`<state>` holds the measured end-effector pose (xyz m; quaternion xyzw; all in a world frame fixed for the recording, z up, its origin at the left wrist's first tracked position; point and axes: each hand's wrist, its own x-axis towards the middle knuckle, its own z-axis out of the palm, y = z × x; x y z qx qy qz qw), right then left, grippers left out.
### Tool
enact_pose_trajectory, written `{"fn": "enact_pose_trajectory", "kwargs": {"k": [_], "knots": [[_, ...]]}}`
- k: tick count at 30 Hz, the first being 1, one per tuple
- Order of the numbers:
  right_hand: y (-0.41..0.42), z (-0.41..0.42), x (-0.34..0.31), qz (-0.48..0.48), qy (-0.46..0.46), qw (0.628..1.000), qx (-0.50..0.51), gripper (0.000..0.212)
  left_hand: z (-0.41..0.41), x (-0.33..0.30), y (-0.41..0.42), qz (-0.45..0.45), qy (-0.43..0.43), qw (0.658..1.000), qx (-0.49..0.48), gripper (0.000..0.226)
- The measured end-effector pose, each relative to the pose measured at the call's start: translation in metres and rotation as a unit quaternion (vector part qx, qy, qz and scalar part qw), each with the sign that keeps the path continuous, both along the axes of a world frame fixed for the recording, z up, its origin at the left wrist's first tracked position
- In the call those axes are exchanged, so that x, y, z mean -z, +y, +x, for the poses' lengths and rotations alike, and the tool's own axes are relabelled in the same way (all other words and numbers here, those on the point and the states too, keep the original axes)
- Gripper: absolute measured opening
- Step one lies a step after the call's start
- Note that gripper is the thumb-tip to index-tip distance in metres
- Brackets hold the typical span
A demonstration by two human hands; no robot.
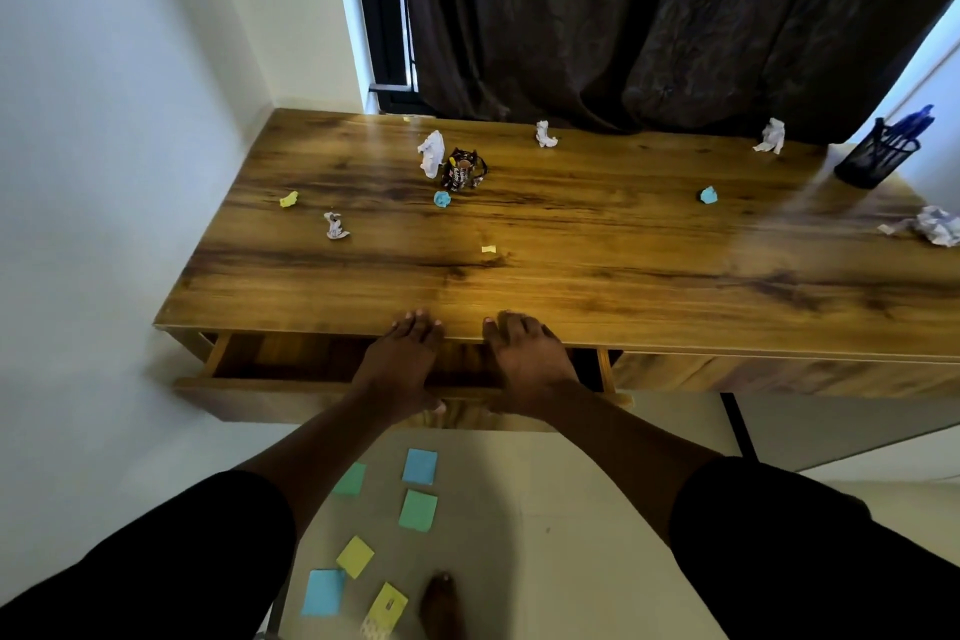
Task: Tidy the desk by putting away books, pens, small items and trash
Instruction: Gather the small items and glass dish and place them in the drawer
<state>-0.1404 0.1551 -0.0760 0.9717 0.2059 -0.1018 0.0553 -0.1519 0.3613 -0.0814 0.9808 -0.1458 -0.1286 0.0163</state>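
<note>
On the desk [571, 234] edge, both hands [462, 359] flat, fingers straight.

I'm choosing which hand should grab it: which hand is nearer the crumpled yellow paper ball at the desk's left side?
Left. The left hand lies below and right of the crumpled yellow paper ball; the right hand sits farther right, beyond the left.

Both arms reach forward, forearms bare, dark sleeves at upper arms. Left hand [402, 359] palm down, fingers straight, fingertips [415, 318] resting on front edge of surface [597, 286]. Right hand [524, 359] just beside it, same pose, fingers extended onto that edge. Hands apart, not touching. Wrists below edge level, both thumbs low, tucked toward body.
</note>
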Motion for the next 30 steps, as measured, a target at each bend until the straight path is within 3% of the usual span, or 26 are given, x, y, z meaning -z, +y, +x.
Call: {"fn": "enact_pose_trajectory", "kwargs": {"k": [11, 20, 27, 30], "knots": [[0.004, -0.001, 0.007, 0.042, -0.068, 0.996, 0.026, 0.092, 0.002, 0.002, -0.018, 0.031, -0.041, 0.998, -0.025, 0.091], [0.008, 0.006, 0.013, 0.003, -0.097, 0.995, 0.027, 0.085, 0.008, -0.001, -0.031, 0.101, -0.084, 0.991, -0.013, 0.062], [0.003, 0.017, 0.01, -0.011, -0.105, 0.994, 0.001, 0.066, 0.016, -0.004, -0.026, 0.022, -0.146, 0.987, 0.056, 0.008], [0.004, 0.021, 0.009, -0.004, -0.101, 0.995, -0.004, 0.059, 0.02, -0.004, -0.024, -0.03, -0.185, 0.978, 0.096, 0.015]]}}
